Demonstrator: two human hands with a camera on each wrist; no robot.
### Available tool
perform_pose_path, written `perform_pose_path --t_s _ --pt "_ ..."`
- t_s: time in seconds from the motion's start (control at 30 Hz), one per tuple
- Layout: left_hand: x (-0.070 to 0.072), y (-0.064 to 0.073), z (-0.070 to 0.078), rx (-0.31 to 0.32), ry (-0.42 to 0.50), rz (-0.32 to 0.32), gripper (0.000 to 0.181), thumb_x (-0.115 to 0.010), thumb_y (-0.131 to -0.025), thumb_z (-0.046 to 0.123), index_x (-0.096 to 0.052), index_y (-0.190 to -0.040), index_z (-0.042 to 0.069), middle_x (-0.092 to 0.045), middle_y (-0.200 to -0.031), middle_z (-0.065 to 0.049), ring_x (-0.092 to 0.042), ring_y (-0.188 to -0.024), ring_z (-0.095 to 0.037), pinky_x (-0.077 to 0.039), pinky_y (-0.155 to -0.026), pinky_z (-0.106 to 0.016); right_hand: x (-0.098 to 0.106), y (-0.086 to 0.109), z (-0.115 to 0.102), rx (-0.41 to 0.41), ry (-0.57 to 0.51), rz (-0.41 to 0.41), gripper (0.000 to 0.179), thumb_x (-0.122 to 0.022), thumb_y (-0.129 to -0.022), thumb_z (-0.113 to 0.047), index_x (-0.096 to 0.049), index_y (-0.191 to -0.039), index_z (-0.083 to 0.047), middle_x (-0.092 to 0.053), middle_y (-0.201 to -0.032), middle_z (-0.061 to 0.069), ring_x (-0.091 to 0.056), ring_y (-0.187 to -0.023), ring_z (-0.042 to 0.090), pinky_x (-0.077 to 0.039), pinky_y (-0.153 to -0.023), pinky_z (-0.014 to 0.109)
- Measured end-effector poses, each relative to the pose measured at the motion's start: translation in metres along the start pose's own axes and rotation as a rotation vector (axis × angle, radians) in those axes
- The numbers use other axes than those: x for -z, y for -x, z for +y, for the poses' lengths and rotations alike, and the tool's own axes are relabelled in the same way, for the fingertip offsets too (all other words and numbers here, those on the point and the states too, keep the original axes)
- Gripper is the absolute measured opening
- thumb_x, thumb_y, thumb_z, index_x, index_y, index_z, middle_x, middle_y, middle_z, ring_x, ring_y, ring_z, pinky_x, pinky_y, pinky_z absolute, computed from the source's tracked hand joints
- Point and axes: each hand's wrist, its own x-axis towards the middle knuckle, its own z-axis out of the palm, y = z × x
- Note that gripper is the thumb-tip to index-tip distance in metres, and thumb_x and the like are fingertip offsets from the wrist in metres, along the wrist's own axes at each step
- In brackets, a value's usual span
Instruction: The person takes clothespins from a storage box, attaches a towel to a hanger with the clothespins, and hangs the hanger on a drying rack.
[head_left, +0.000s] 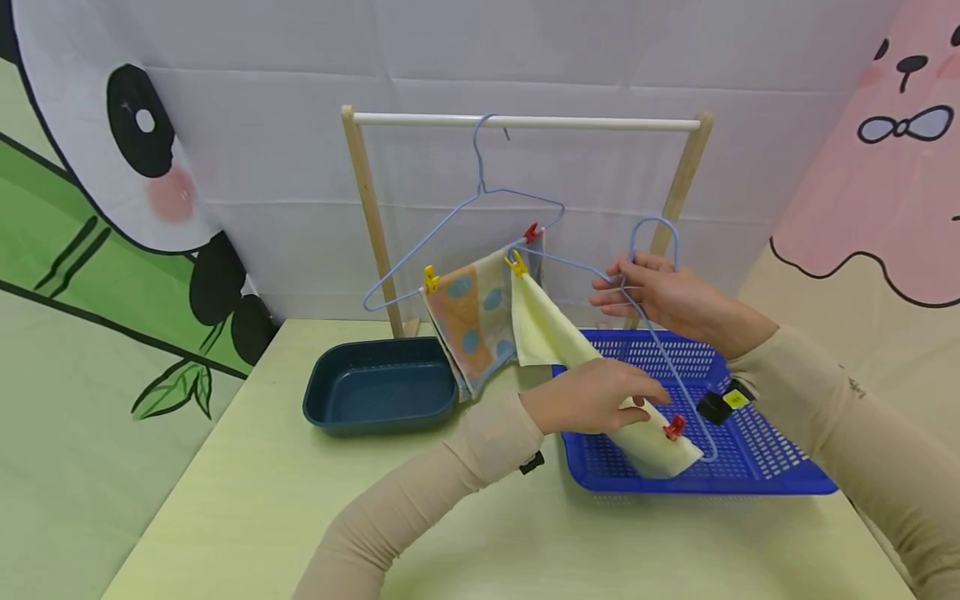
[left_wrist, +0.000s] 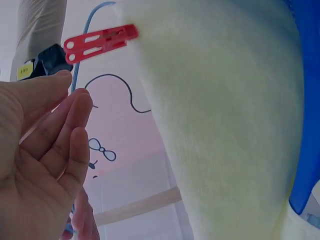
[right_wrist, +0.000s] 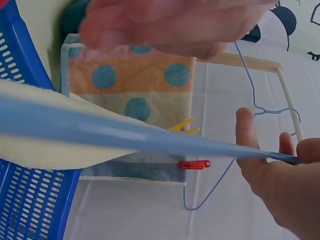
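Note:
My right hand (head_left: 663,292) holds a blue wire clothes hanger (head_left: 656,219) by its neck, hook upward. From that tilted hanger a pale yellow cloth (head_left: 546,321) hangs, with a yellow clothespin (head_left: 516,264) at its far corner and a red clothespin (head_left: 674,427) at its near corner. My left hand (head_left: 592,396) is in front of the cloth; in the left wrist view its fingers (left_wrist: 75,145) are loosely bent, holding nothing, a little apart from the red clothespin (left_wrist: 100,44). Another blue hanger (head_left: 478,162) hangs on the rack, carrying a dotted towel (head_left: 472,321).
Behind stands a wooden rack with a white rod (head_left: 600,123). A blue perforated basket (head_left: 697,483) lies under the yellow cloth at right. A dark teal basin (head_left: 381,425) sits to the left on the pale table (head_left: 225,508). Yellow (head_left: 431,279) and red clothespins (head_left: 532,232) grip the dotted towel.

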Motion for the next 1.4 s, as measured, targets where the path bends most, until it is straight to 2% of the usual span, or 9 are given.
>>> perform_pose_path --t_s 0.23,0.4,0.5,0.87,1.03,1.13,1.27,1.4 --pt "0.009 0.007 -0.016 0.051 -0.021 0.047 0.02 -0.062 -0.093 0.015 -0.068 -0.112 0.011 -0.067 -0.108 0.001 -0.06 -0.092 -0.004 -0.04 -0.083 -0.011 0.007 0.002 0.002 -0.059 0.077 -0.034 0.036 -0.037 -0.102 -0.03 -0.039 -0.122 0.0 -0.053 -0.115 0.008 -0.063 -0.093 0.019 -0.051 -0.082 0.029" --pt "0.011 0.013 -0.028 0.068 -0.031 0.107 0.018 -0.062 -0.092 0.014 -0.068 -0.109 0.011 -0.068 -0.104 0.002 -0.06 -0.09 -0.005 -0.042 -0.081 -0.013 0.009 0.003 0.006 -0.101 0.131 0.015 0.034 -0.036 -0.102 -0.033 -0.042 -0.119 -0.003 -0.054 -0.114 0.005 -0.056 -0.078 0.013 -0.046 -0.071 0.024" --pt "0.013 0.015 -0.034 0.087 -0.047 0.155 0.016 -0.062 -0.093 0.014 -0.069 -0.107 0.012 -0.067 -0.102 0.003 -0.06 -0.09 -0.005 -0.042 -0.081 -0.014 0.011 0.003 0.008 -0.103 0.14 0.037 0.034 -0.037 -0.102 -0.033 -0.043 -0.117 -0.003 -0.053 -0.114 0.006 -0.05 -0.072 0.011 -0.044 -0.069 0.024" --pt "0.024 0.023 -0.056 0.172 -0.065 0.303 0.012 -0.061 -0.092 0.012 -0.07 -0.1 0.01 -0.069 -0.096 0.001 -0.062 -0.087 -0.009 -0.045 -0.08 -0.02 0.021 0.001 0.017 -0.102 0.22 0.063 0.04 -0.032 -0.103 -0.033 -0.041 -0.119 0.002 -0.051 -0.112 0.007 -0.043 -0.072 0.01 -0.042 -0.071 0.025" --pt "0.027 0.026 -0.063 0.189 -0.06 0.349 0.011 -0.062 -0.091 0.01 -0.07 -0.098 0.01 -0.069 -0.094 0.001 -0.063 -0.085 -0.009 -0.046 -0.079 -0.02 0.024 0.001 0.021 -0.085 0.311 0.059 0.043 -0.029 -0.104 -0.032 -0.04 -0.122 0.004 -0.051 -0.113 0.008 -0.041 -0.074 0.012 -0.039 -0.069 0.024" --pt "0.028 0.028 -0.065 0.223 -0.062 0.37 0.012 -0.061 -0.091 0.01 -0.07 -0.099 0.01 -0.069 -0.095 0.0 -0.063 -0.086 -0.01 -0.046 -0.079 -0.022 0.025 0.002 0.022 -0.071 0.378 0.064 0.043 -0.027 -0.105 -0.032 -0.041 -0.123 0.005 -0.052 -0.113 0.008 -0.039 -0.074 0.013 -0.036 -0.066 0.024" --pt "0.028 0.029 -0.069 0.276 -0.086 0.414 0.017 -0.061 -0.092 0.012 -0.068 -0.107 0.009 -0.067 -0.103 -0.002 -0.061 -0.094 -0.015 -0.046 -0.084 -0.025 0.025 0.004 0.023 -0.041 0.488 0.096 0.045 -0.027 -0.105 -0.032 -0.045 -0.122 0.006 -0.056 -0.108 0.006 -0.039 -0.073 0.015 -0.034 -0.063 0.025" --pt "0.029 0.031 -0.072 0.302 -0.136 0.488 0.022 -0.061 -0.092 0.013 -0.065 -0.113 0.007 -0.063 -0.11 -0.006 -0.057 -0.103 -0.021 -0.043 -0.089 -0.029 0.025 0.006 0.023 0.003 0.63 0.142 0.047 -0.027 -0.105 -0.032 -0.051 -0.119 0.006 -0.061 -0.103 0.007 -0.042 -0.073 0.018 -0.035 -0.065 0.027"
